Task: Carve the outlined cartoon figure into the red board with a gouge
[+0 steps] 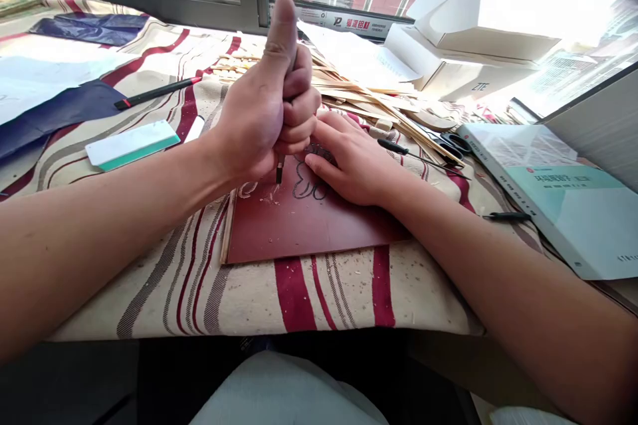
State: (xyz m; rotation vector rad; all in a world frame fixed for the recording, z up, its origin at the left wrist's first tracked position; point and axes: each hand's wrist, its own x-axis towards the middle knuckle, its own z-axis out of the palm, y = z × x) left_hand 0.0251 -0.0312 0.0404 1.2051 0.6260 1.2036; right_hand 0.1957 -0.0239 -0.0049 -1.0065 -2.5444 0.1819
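My left hand (266, 96) is closed in a fist with its thumb pointing up. It grips a carving tool (280, 169); only the narrow dark lower end shows below the fist, pointing down at the board. The reddish-brown board (319, 226) lies on the striped cloth, with dark curved outlines drawn on it and pale cuts and shavings near the tool's tip. My right hand (353, 163) rests flat on the board's right part, fingers stretched out. Its fingertips are partly hidden by the left fist.
Thin wooden strips (369, 96) lie behind the hands. To the right are a black-handled screwdriver-like tool (393, 146), scissors (456, 141), a book (573, 192) and a white box (478, 73). Leftward lie a red-and-black pen (159, 91) and a white-and-green block (132, 145).
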